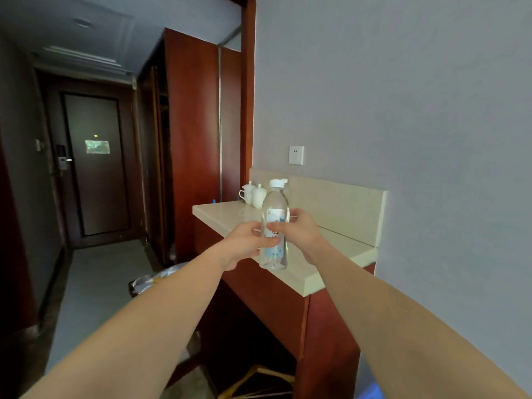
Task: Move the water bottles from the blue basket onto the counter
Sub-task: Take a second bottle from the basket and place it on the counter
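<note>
Head view: left hand [244, 240] and right hand [299, 228] both grip upright water bottle [274, 226]; above counter [339, 254].

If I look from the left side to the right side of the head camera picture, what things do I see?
Door → trash bin → wooden cabinet → left hand → water bottle → right hand → counter. The white cups and wall socket overlap that middle stretch, so I left them out.
</note>
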{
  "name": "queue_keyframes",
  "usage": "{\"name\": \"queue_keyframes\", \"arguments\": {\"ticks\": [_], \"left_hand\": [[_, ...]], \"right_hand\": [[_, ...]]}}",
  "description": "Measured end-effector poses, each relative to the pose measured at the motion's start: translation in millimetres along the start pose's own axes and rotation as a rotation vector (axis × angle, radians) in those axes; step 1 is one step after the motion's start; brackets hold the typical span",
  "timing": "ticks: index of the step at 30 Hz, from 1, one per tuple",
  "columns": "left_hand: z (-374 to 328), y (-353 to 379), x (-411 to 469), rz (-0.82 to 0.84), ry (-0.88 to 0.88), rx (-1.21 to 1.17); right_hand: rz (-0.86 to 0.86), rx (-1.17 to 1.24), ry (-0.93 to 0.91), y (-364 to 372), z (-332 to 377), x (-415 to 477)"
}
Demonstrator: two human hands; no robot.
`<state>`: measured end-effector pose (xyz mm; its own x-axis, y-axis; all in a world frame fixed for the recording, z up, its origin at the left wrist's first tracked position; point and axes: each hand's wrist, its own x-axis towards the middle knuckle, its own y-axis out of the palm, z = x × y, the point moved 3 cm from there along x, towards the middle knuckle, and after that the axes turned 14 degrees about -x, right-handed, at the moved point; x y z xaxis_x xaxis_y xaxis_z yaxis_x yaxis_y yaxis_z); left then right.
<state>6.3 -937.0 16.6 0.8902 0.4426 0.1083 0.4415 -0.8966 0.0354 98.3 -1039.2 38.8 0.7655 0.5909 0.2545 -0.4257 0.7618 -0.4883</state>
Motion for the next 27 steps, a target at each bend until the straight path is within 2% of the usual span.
{"name": "queue_keyframes", "arguments": {"ticks": [13,27], "left_hand": [[5.1,-107.3,73.7,0.042,0.025,0.028],[27.5,-115.8,226.2,0.118,0.065,-0.049]], "right_hand": [[-0.066,-0.03,-0.002,84.3,29.5,80.4],[-0.191,-0.096,0.06,86.0,-6.0,202.9]]}}
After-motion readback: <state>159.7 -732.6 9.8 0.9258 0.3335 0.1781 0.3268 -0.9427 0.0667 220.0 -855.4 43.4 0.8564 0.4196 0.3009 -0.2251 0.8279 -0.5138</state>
